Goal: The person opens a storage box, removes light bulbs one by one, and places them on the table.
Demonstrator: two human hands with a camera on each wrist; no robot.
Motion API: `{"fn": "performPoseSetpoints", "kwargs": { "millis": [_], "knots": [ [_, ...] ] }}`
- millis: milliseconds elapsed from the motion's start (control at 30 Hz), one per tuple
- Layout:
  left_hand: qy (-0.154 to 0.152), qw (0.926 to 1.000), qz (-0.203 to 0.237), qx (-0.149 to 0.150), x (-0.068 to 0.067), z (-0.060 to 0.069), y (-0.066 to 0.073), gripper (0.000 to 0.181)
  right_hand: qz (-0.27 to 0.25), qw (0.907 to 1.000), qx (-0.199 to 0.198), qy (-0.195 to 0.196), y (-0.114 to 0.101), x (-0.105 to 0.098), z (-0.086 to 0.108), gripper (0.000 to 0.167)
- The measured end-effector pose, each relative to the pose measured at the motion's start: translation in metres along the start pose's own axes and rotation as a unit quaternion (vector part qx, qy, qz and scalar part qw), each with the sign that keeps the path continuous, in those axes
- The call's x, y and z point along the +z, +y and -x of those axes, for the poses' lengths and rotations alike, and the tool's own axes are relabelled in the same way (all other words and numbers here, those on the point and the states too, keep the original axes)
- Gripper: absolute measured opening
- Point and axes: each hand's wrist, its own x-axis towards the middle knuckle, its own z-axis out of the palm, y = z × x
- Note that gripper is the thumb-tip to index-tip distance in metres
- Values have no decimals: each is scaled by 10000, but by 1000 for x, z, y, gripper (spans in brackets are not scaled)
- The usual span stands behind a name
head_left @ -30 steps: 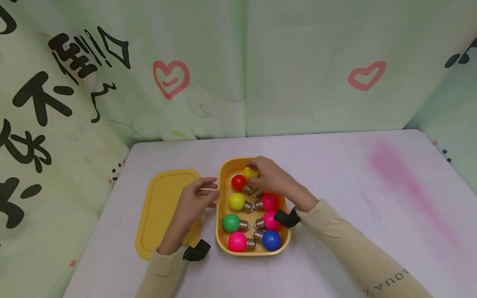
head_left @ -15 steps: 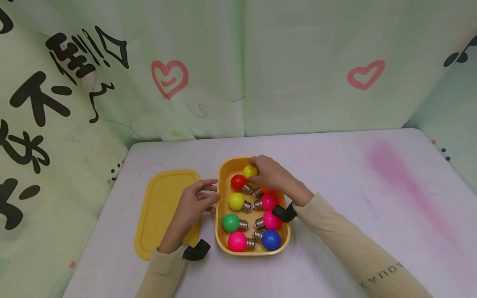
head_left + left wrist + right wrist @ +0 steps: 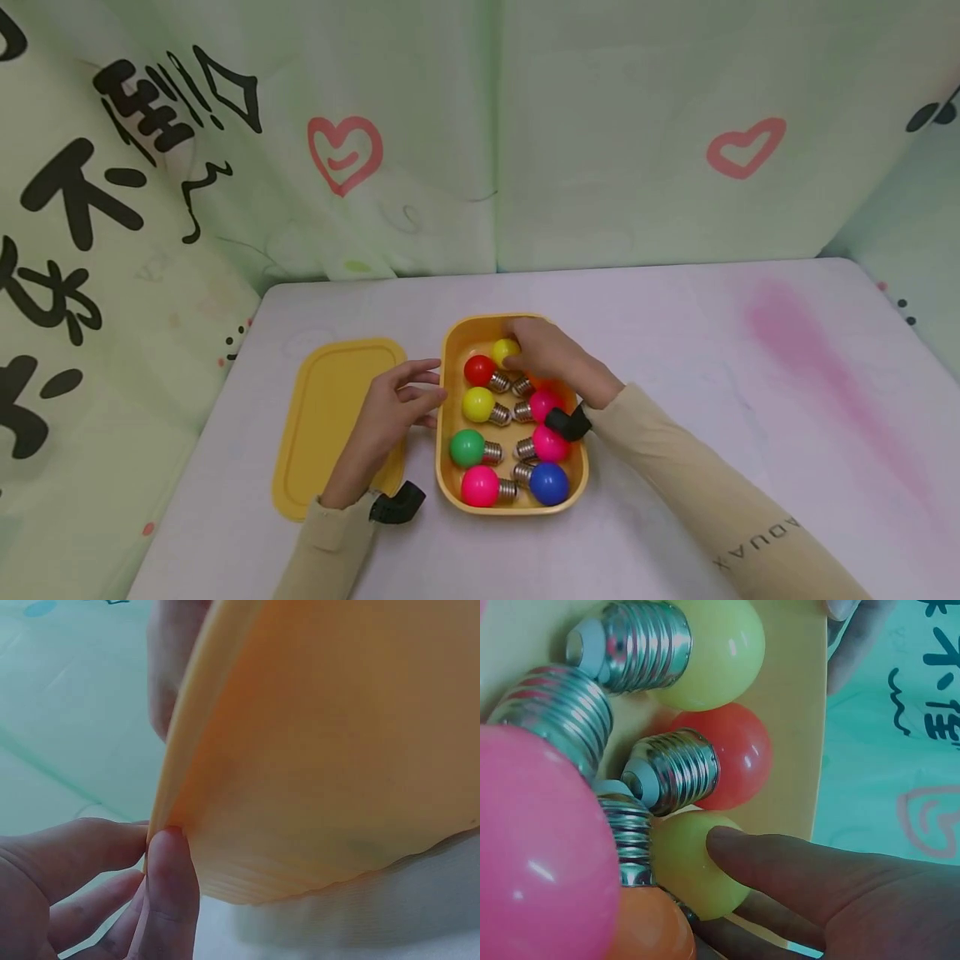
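My right hand [image 3: 551, 346] reaches into the far end of a yellow plastic tray [image 3: 513, 510] and pinches a yellow light bulb [image 3: 504, 353]. In the right wrist view the thumb lies on the yellow globe [image 3: 694, 862]; its screw base is mostly hidden. My left hand [image 3: 393, 400] holds the tray's left rim between thumb and fingers, best seen on the tray wall [image 3: 315, 750] in the left wrist view. Inside lie a red bulb [image 3: 478, 370], another yellow bulb [image 3: 477, 404], a green bulb [image 3: 467, 448], a blue bulb [image 3: 549, 484] and several pink bulbs [image 3: 480, 486].
A flat yellow lid [image 3: 326, 433] lies left of the tray, partly beneath my left forearm. An orange bulb [image 3: 654, 930] sits beside the pinched one. The pale table [image 3: 675, 333] ends at a green printed curtain [image 3: 600, 167].
My right hand lowers the yellow bulb slightly toward the near side, closer to the red bulb. My left hand stays at the rim.
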Motion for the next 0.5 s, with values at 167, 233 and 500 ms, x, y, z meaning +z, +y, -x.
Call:
{"fn": "performPoseSetpoints", "kwargs": {
  "millis": [167, 233, 500],
  "knots": [
    [7, 10000, 25, -68, 0, 0, 0, 44, -192, 9997, 116, -74, -1, 0, 0, 32],
    [21, 10000, 29, -66, 0, 0, 0, 44, -265, 9995, 124, -82, -1, 0, 0, 33],
    [29, 10000, 45, -49, 1, 0, 0, 45, -389, 9992, -93, -25, 0, -3, 2, 35]
  ]
}}
